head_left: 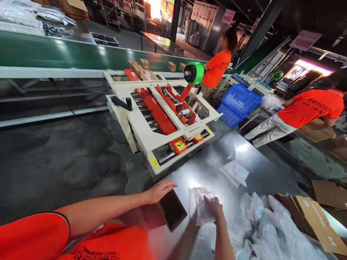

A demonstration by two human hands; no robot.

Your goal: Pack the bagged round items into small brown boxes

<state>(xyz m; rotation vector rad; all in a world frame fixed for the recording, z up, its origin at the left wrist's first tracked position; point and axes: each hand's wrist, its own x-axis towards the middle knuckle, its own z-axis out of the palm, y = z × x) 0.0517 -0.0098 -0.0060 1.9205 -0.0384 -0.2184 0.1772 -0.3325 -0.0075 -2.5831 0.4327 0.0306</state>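
Fingers of right hand (pixel 214 206) pinching plastic bag (pixel 201 206), just right of open box (pixel 172 210) under flat-fingered left hand (pixel 159 190), at steel tabletop's (pixel 260 169) near-left edge.

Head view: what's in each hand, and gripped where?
Right hand grips a clear plastic bag at its right edge. Left hand rests on the top edge of a small open cardboard box; whether it grips is unclear.

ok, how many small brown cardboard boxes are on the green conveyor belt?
5 on the green conveyor belt: three clustered behind the white-and-red sealing machine, two further right beside the green tape roll. The machine may hide more.
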